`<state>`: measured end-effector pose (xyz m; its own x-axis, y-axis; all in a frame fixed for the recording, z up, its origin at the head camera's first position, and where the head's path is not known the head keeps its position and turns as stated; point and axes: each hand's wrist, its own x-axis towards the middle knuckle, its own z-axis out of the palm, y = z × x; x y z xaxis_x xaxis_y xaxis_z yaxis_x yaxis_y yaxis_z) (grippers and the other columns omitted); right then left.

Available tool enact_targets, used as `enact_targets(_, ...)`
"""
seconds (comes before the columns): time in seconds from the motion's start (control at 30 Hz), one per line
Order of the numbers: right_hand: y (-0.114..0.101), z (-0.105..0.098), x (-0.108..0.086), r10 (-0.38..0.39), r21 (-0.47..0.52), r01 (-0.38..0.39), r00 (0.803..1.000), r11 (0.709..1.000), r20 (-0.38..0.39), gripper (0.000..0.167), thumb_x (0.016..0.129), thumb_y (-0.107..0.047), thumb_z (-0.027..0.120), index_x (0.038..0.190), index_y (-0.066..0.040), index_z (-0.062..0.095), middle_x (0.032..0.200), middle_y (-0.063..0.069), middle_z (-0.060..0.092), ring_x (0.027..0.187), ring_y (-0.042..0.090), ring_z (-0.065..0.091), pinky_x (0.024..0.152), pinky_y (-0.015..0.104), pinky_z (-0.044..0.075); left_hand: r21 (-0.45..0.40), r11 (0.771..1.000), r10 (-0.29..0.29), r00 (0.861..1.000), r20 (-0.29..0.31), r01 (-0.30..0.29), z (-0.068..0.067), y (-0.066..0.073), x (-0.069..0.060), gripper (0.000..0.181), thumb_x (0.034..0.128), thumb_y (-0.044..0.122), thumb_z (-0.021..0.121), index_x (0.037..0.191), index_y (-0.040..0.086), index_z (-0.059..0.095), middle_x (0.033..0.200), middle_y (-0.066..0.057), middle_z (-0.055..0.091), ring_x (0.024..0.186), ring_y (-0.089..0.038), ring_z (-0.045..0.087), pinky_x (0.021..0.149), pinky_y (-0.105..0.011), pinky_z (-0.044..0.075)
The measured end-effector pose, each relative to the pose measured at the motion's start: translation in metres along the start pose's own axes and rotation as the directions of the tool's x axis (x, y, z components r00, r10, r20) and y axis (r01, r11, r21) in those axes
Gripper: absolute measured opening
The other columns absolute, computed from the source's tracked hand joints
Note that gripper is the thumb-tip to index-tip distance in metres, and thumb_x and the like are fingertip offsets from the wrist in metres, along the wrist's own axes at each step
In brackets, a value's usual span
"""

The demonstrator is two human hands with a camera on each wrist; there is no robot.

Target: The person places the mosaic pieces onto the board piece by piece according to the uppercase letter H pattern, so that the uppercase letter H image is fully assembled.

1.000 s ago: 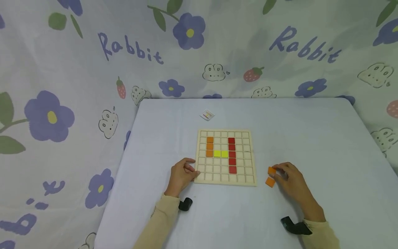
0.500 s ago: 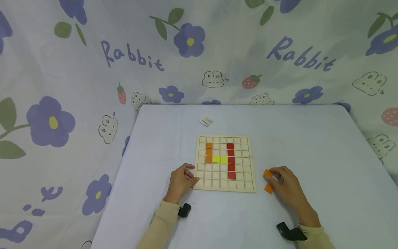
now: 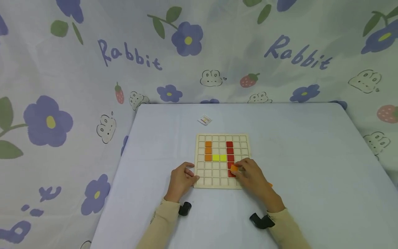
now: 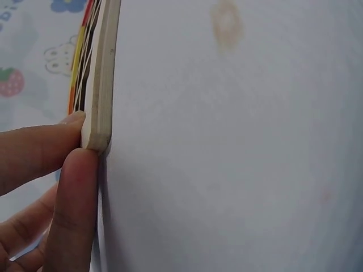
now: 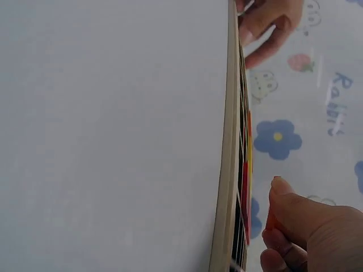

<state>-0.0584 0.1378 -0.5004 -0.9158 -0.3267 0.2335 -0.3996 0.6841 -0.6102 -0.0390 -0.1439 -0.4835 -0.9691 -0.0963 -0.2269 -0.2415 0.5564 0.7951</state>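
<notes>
A square wooden grid board lies on the white table in the head view. My left hand grips its near left corner; the left wrist view shows the thumb and a finger against the board's edge. My right hand pinches an orange square tile above the board, over the lower end of a column of red tiles. Also on the board are a column of orange tiles and two yellow tiles joining the two columns. From the right wrist, the held tile shows edge-on.
Another orange tile lies on the table, mostly hidden behind the right hand. A small printed card rests beyond the board. A patterned cloth hangs behind and beside the table.
My right hand has picked up one orange tile from the table at the right and carried it left over the board. The left hand stays at the board's corner.
</notes>
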Motion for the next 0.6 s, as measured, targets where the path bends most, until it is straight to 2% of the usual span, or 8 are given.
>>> enact_targets(0.13, -0.014, 0.017, 0.011, -0.068, 0.012, 0.068, 0.997, 0.998, 0.025, 0.029, 0.084, -0.017, 0.082, 0.108, -0.006, 0.070, 0.101, 0.002, 0.064, 0.092, 0.015, 0.054, 0.076, 0.030, 0.050, -0.004, 1.000, 0.003, 1.000, -0.005, -0.003, 0.000, -0.002, -0.001, 0.043, 0.0791, 0.005, 0.083, 0.119, 0.005, 0.067, 0.081, -0.007, 0.065, 0.063, -0.011, 0.059, 0.057, -0.023, 0.052)
enact_targets(0.27, -0.026, 0.031, 0.020, -0.086, 0.020, 0.085, 0.994, 0.996, 0.063, 0.026, 0.087, -0.020, 0.080, 0.108, -0.008, 0.070, 0.100, 0.000, 0.062, 0.088, 0.012, 0.049, 0.072, 0.025, 0.045, -0.005, 1.000, -0.005, 1.000, -0.009, 0.005, -0.001, -0.002, -0.001, 0.043, 0.0789, 0.006, 0.084, 0.119, 0.005, 0.067, 0.081, -0.006, 0.065, 0.063, -0.011, 0.059, 0.057, -0.023, 0.052)
enact_targets(0.47, -0.038, 0.042, 0.028, -0.116, 0.011, 0.115, 0.989, 0.993, 0.089, 0.023, 0.089, -0.021, 0.078, 0.107, -0.010, 0.071, 0.103, 0.001, 0.064, 0.097, 0.015, 0.057, 0.080, 0.030, 0.053, -0.019, 1.000, -0.016, 1.000, -0.003, 0.016, 0.000, -0.001, 0.000, 0.043, 0.0791, 0.007, 0.084, 0.119, 0.006, 0.067, 0.081, -0.006, 0.065, 0.063, -0.011, 0.060, 0.058, -0.023, 0.053)
enact_targets(0.6, -0.041, 0.048, 0.034, -0.150, -0.001, 0.150, 0.985, 0.989, 0.083, 0.022, 0.089, -0.020, 0.078, 0.106, -0.007, 0.072, 0.101, 0.003, 0.065, 0.094, 0.017, 0.057, 0.078, 0.031, 0.053, -0.035, 0.999, -0.013, 1.000, -0.003, 0.013, 0.000, -0.002, -0.002, 0.044, 0.0789, 0.006, 0.084, 0.119, 0.006, 0.067, 0.080, -0.007, 0.065, 0.062, -0.011, 0.060, 0.057, -0.024, 0.053)
